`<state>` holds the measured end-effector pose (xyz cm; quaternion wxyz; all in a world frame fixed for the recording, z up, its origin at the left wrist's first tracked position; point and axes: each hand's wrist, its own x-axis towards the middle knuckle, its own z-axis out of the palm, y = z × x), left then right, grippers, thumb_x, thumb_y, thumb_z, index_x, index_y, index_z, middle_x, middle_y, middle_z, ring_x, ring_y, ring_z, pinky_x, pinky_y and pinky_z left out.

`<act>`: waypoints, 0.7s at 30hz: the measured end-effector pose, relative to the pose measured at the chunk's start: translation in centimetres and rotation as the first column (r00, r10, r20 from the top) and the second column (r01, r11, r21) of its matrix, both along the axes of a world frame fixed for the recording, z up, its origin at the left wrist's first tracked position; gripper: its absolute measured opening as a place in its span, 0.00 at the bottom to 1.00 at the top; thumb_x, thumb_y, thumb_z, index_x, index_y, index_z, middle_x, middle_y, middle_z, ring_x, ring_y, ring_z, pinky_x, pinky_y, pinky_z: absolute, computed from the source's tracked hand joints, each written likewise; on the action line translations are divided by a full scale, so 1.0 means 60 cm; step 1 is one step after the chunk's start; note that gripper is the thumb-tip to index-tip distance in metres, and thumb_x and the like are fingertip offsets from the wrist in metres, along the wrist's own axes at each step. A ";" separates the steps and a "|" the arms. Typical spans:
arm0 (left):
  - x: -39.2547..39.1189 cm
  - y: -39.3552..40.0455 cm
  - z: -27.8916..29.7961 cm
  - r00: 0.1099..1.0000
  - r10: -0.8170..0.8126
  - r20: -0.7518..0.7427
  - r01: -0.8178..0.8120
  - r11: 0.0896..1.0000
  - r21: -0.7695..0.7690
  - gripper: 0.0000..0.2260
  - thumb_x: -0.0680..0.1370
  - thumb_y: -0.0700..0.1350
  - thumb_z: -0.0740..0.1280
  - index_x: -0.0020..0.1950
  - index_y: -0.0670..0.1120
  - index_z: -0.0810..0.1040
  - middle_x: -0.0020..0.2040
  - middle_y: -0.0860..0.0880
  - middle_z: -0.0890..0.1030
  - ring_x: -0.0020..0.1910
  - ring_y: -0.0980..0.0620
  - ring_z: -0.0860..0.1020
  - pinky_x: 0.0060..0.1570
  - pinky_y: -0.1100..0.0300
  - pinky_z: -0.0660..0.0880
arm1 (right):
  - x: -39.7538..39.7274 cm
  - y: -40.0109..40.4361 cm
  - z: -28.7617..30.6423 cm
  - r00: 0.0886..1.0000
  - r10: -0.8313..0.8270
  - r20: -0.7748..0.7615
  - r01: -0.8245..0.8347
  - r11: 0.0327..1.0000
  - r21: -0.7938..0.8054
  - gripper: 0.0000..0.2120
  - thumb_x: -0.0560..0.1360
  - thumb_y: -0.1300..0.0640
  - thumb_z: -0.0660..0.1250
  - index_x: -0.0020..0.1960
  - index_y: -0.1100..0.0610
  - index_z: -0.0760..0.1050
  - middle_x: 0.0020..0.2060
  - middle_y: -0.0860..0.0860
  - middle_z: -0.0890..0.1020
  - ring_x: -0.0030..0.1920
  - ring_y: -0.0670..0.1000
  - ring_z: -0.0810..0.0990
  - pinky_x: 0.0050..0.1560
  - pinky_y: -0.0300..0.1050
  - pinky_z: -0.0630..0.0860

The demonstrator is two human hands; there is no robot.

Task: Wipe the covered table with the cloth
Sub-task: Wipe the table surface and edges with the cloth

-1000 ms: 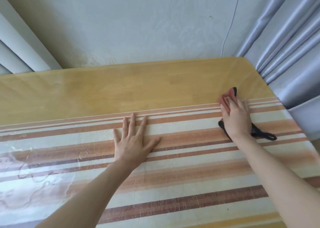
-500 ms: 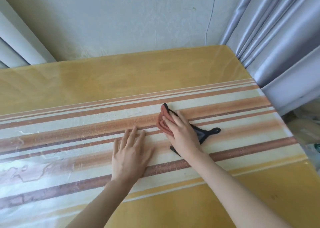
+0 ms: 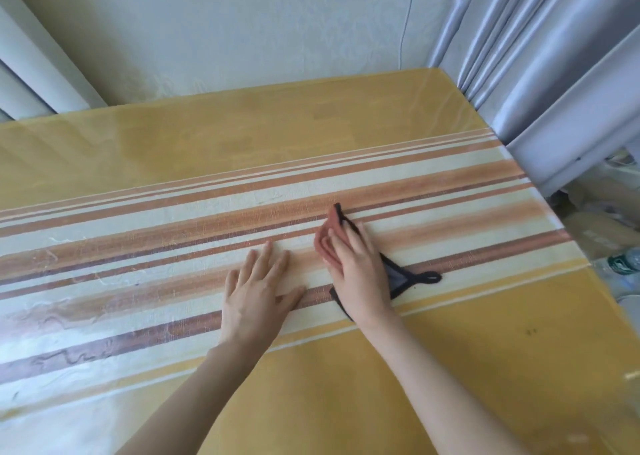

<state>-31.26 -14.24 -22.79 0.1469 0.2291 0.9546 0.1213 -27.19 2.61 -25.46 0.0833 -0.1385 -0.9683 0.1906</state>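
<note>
Reddish cloth [image 3: 326, 247] looks soft and floppy, so flat pressure probably beats pinching; right hand [image 3: 358, 276] presses it, fingers straight. Left hand [image 3: 258, 297] rests spread on the slick-looking table [image 3: 485, 368] just beside.

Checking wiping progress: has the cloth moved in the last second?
Yes. The cloth, under the right hand, slid left, away from the curtain, and nearer, from the stripes' far edge to their middle.

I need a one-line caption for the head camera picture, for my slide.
The right hand presses a folded reddish cloth onto the striped covered table; the left hand rests flat beside it.
</note>
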 end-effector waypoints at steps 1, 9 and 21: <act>0.009 -0.004 0.002 1.000 -0.006 0.002 0.006 1.000 -0.001 0.30 0.75 0.65 0.52 0.75 0.57 0.52 0.77 0.54 0.46 0.76 0.51 0.44 0.73 0.50 0.46 | 0.013 -0.009 0.003 0.999 0.043 0.001 -0.043 0.999 -0.006 0.23 0.75 0.55 0.65 0.68 0.57 0.69 0.70 0.53 0.67 0.72 0.57 0.59 0.71 0.54 0.59; 0.025 -0.018 0.007 0.999 -0.006 0.044 0.006 1.000 -0.003 0.30 0.75 0.66 0.51 0.75 0.58 0.50 0.77 0.56 0.46 0.75 0.55 0.43 0.73 0.51 0.45 | 0.107 0.086 0.017 0.974 -0.211 0.088 0.213 0.977 -0.017 0.22 0.75 0.59 0.65 0.69 0.57 0.67 0.72 0.55 0.65 0.73 0.59 0.55 0.70 0.57 0.61; 0.052 -0.023 0.050 0.977 -0.012 0.214 -0.035 0.976 0.215 0.20 0.78 0.52 0.61 0.69 0.47 0.69 0.70 0.48 0.69 0.67 0.49 0.69 0.62 0.53 0.66 | 0.209 -0.068 0.080 0.977 -0.193 0.088 0.208 0.784 -0.584 0.22 0.79 0.42 0.51 0.70 0.49 0.65 0.71 0.44 0.64 0.71 0.42 0.55 0.70 0.37 0.51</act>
